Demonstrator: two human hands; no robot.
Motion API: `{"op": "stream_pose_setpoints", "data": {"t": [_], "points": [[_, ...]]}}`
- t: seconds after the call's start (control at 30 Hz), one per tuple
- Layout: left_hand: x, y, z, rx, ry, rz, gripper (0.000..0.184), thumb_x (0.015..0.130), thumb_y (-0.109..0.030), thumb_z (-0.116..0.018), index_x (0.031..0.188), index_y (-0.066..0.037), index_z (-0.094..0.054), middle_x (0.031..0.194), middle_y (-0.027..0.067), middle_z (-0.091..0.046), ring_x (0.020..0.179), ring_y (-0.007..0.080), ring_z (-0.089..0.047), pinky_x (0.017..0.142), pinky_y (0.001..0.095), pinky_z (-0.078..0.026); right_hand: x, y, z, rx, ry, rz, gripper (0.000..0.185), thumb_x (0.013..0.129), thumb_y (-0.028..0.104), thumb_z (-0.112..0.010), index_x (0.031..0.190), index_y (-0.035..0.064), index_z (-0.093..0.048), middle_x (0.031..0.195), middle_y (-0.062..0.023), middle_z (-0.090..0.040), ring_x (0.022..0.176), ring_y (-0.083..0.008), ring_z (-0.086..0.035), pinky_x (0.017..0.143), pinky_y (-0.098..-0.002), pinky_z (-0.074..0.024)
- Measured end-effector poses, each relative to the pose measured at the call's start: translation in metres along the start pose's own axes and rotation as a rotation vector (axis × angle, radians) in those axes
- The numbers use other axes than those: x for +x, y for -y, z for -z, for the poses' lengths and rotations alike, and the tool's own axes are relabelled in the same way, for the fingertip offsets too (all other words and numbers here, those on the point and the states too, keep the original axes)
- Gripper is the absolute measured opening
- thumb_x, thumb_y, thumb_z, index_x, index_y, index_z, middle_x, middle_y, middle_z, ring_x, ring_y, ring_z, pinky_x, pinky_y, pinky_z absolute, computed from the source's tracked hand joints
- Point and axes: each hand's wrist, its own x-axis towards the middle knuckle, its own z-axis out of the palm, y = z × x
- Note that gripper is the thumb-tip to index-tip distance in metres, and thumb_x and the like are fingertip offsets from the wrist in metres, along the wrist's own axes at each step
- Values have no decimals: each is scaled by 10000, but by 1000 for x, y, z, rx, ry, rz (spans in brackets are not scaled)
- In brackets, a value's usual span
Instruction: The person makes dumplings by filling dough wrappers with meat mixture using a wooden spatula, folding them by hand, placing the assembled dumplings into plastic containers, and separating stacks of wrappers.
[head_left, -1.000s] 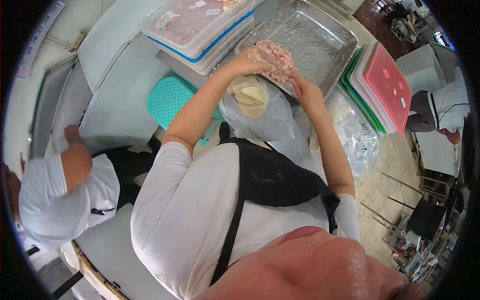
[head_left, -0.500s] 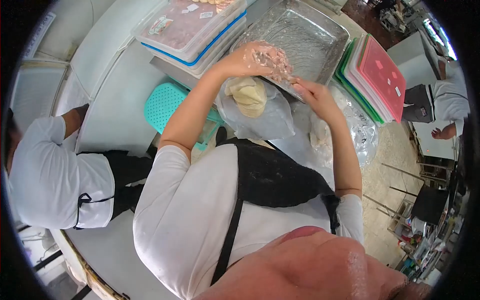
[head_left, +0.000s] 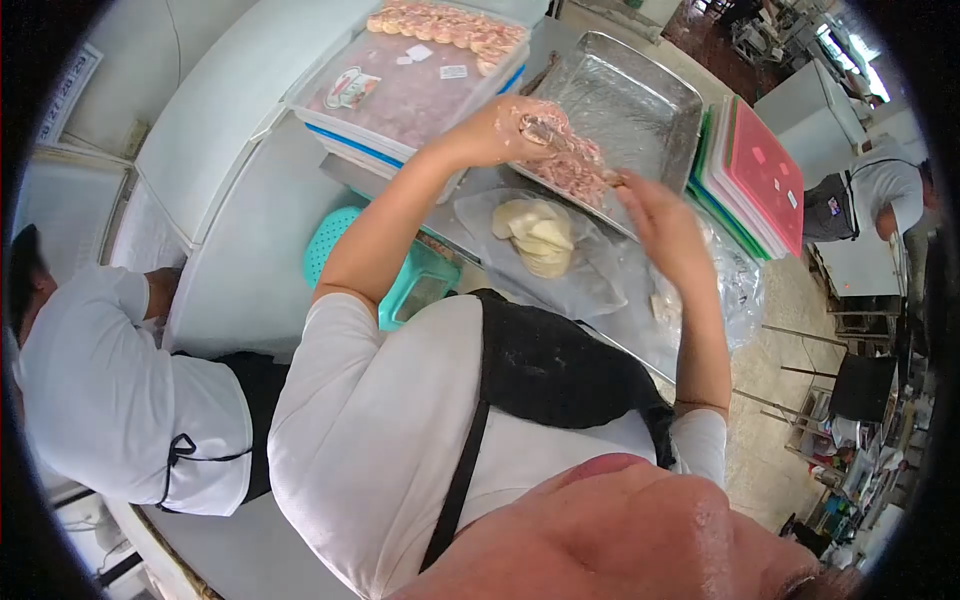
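Observation:
My left hand (head_left: 505, 132) is closed and smeared with meat, over the near left corner of a metal tray (head_left: 640, 105). What its curled fingers hold is hidden. My right hand (head_left: 668, 228), blurred a little, grips the handle of a thin metal spatula (head_left: 572, 152), whose flat end lies at the left hand's fingers. Pink minced meat (head_left: 578, 180) is heaped along the tray's near side below both hands. A stack of pale, round dough wrappers (head_left: 535, 238) rests on a clear plastic sheet (head_left: 598, 275) just in front of the tray.
Left stand stacked clear containers (head_left: 390, 90), the top one holding rows of filled dumplings (head_left: 445, 32). Coloured lids (head_left: 765, 170) are stacked at right, near a plastic bag (head_left: 735, 290). A turquoise basket (head_left: 415, 285) sits below. Co-workers (head_left: 120, 380) are at left and far right.
The view has shifted, so the tray and containers sit lower and further right. The spatula stays at the left hand; more meat and the container's dumplings show now.

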Motion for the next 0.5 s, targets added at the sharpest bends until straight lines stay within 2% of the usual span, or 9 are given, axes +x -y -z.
{"op": "stream_pose_setpoints", "data": {"t": [0.13, 0.2, 0.23, 0.3, 0.33, 0.43, 0.5], "points": [[-8, 6, 56, 174, 21, 112, 450, 741, -259, -774, 1115, -70, -608, 900, 92, -629, 814, 192, -554, 787, 325, -464, 22, 10, -39, 170, 1, -101, 311, 950, 242, -521, 1150, 19, -603, 1062, -211, -636, 970, -343, -631, 801, -376, -484], [-14, 19, 95, 323, 71, 139, 509, 736, -285, -780, 1157, -74, -588, 916, 97, -620, 823, 191, -554, 786, 319, -465, 20, 3, -48, 317, -51, -180, 330, 954, 229, -524, 1174, -11, -581, 1049, -203, -649, 942, -307, -650, 793, -360, -481], [-16, 30, 116, 396, 99, 150, 539, 733, -298, -783, 1179, -75, -578, 925, 99, -616, 827, 190, -554, 786, 315, -465, 17, -2, -53, 348, -79, -215, 338, 956, 227, -526, 1178, -23, -576, 1004, -176, -654, 899, -269, -642, 773, -346, -479], [-21, 75, 150, 307, 51, 181, 566, 729, -308, -778, 1196, -72, -563, 954, 119, -605, 848, 202, -557, 790, 322, -465, 7, -12, -63, 408, -140, -288, 355, 960, 222, -531, 1187, -49, -566, 914, -123, -665, 812, -194, -626, 731, -317, -475], [-24, 97, 161, 262, 30, 194, 579, 727, -313, -776, 1205, -70, -555, 968, 129, -600, 859, 209, -558, 793, 325, -464, -1, -13, -67, 533, -158, -366, 353, 968, 240, -533, 1174, -41, -589, 756, -3, -576, 667, -88, -516, 615, -243, -434], [-25, 135, 174, 485, -70, -5, 580, 722, -291, -759, 1213, -64, -548, 1028, 156, -591, 897, 258, -574, 815, 355, -466, -25, -16, -76, 676, -170, -531, 325, 974, 245, -525, 1183, 10, -608, 658, 57, -456, 572, -30, -405, 523, -182, -333], [-10, 150, 170, 534, -58, -156, 593, 722, -264, -744, 1238, -64, -530, 1074, 175, -588, 947, 297, -577, 840, 384, -463, -41, -10, -81, 742, -230, -627, 314, 976, 252, -522, 1180, 32, -615, 632, 69, -426, 538, -17, -365, 485, -177, -282]]}}
